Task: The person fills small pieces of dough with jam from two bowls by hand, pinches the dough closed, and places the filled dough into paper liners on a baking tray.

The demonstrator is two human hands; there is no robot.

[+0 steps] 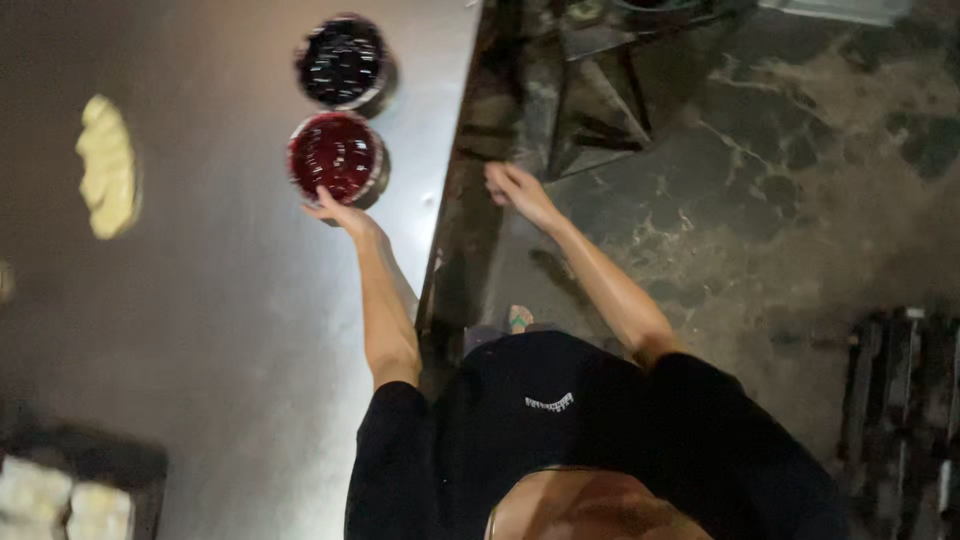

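Note:
My left hand point(338, 211) reaches across a steel table point(220, 300) and touches the near rim of a round metal bowl of dark red filling point(337, 156). Just beyond it stands a second metal bowl with a black, glossy filling point(342, 62). My right hand point(517, 190) hangs past the table's edge over the floor, fingers loosely apart and holding nothing. A pale flat piece of dough point(108, 166) lies on the table far to the left of the bowls.
A dark tray with pale square blocks point(62, 495) sits at the lower left corner. The stained stone floor point(780, 180) spreads to the right, with a dark metal frame point(600, 90) beside the table and dark bars point(900, 390) at far right.

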